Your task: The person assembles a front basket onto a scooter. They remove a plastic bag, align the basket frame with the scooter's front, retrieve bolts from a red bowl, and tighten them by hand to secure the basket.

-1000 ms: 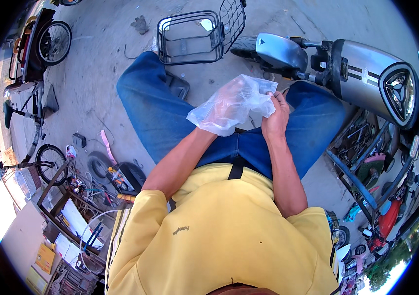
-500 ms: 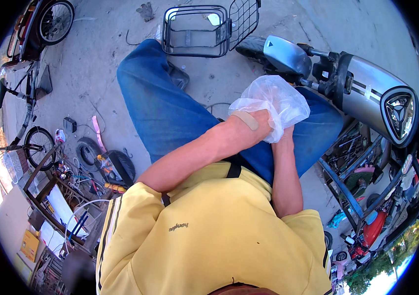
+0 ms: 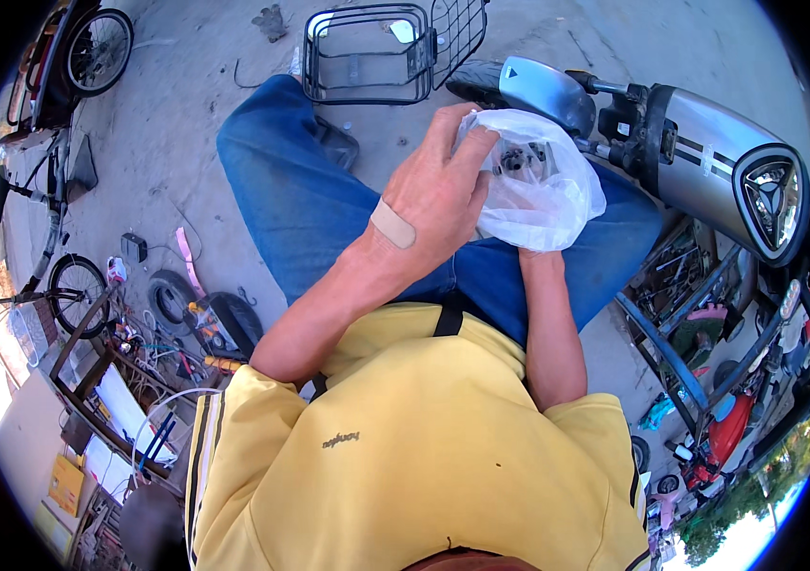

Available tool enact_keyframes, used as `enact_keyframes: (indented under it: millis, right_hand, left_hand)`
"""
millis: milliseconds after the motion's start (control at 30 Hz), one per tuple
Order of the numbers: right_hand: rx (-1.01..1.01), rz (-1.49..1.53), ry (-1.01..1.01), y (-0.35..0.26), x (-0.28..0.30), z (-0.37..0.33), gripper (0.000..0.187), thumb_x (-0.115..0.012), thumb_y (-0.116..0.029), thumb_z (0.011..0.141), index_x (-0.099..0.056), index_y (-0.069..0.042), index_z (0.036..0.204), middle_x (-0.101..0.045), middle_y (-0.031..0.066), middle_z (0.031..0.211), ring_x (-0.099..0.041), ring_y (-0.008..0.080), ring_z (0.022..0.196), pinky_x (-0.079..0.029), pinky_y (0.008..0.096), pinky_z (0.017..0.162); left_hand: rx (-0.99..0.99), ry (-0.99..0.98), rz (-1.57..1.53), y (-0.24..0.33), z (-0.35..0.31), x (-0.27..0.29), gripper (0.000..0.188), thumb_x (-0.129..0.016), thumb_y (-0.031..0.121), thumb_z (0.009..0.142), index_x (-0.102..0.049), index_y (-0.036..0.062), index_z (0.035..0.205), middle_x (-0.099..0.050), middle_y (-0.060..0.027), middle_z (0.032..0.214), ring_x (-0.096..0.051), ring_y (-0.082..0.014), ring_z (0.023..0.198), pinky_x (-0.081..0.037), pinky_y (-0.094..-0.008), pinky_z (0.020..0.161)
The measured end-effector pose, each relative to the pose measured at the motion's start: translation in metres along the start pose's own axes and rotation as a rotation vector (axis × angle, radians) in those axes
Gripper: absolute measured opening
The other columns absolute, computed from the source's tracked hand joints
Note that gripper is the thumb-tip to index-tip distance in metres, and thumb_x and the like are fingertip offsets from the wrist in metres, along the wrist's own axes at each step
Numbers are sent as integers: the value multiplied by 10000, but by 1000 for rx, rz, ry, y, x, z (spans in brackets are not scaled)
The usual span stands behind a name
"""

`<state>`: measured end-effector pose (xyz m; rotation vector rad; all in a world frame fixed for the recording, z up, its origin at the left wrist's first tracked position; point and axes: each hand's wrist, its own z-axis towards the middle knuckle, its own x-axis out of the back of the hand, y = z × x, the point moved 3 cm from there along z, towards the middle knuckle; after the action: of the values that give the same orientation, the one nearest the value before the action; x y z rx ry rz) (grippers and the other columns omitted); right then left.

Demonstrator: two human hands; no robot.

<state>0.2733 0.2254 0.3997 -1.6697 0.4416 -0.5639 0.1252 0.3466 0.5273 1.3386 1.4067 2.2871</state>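
A: From your end, what are the fingers of the left hand (image 3: 431, 186) doing?

B: I have them bent and slightly spread, tips on the near-left part of the rim of a clear plastic bag (image 3: 584, 195). They grip the thin film there. A tan adhesive strip (image 3: 392, 225) sits across the back of that wrist.

A: And the right hand?

B: I can't tell you how its fingers stand. The right forearm (image 3: 554, 328) runs up to the lower edge of the bag, and the film covers everything beyond the wrist.

A: So where is the bag, exactly?

B: To the right of the left hand's fingers, touching them, and directly above the right wrist. I see its mouth gaping upward, over the inner side of the right thigh of the blue jeans (image 3: 276, 181). Something dark shows within the mouth; I can't make out what.

A: What about the ground and the room?

B: I'm looking down on a grey, dusty floor (image 3: 186, 114). A black wire basket (image 3: 367, 98) lies ahead of the knees, and a silver scooter (image 3: 700, 152) stands just beside the right knee. Off to the left I have a bicycle (image 3: 60, 252), with a loose tyre (image 3: 169, 297) and a pink strip (image 3: 188, 259) nearer the body. A blue metal frame (image 3: 663, 335) holds clutter at the right.
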Motion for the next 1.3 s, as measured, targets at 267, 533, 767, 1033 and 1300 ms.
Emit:
enact_keyframes:
  millis: [267,533,767,1033,1300]
  right_hand:
    - [-22,-546,-159,54,6,-10,614,-571,-484,966,-472,-194,1499,-485,61,1526,-415,273,1427,-284,453,1213]
    - [44,-691,-227,3,4,-11,598,-592,-477,969,-499,-177,1478,-511,70,1497,-437,268,1411,-304,465,1200]
    - [-73,-31,-166,-28,6,-2,592,-800,-51,839,-568,-67,1384,-643,95,1295,-634,225,1161,-542,354,996]
    - [-764,911,-72,39,34,16,338,-592,13,966,-615,4,1303,-694,206,1213,-727,296,1033,-624,401,902]
    - [-819,622,-199,112,36,50,406,-661,7,933,-601,5,1335,-693,159,1238,-721,256,1044,-604,369,907]
  left_hand:
    - [-24,18,-179,30,4,19,389,-668,-37,837,-577,-29,1215,-603,-221,1209,-633,-408,1008,-538,-409,851]
    - [-38,4,-217,30,0,27,383,-645,-66,833,-593,-24,1211,-624,-199,1215,-629,-401,1042,-527,-389,883]
    - [-270,-11,63,19,2,35,378,-636,-115,733,-692,29,1078,-676,-128,1182,-630,-306,921,-555,-365,785]
    - [-175,-186,81,-31,-33,15,434,-646,-93,713,-691,44,1122,-661,-96,1233,-604,-291,950,-557,-370,823]
    - [117,-313,94,-100,-34,23,349,-652,-16,874,-655,56,1215,-540,-157,1398,-590,-359,1210,-525,-414,980]
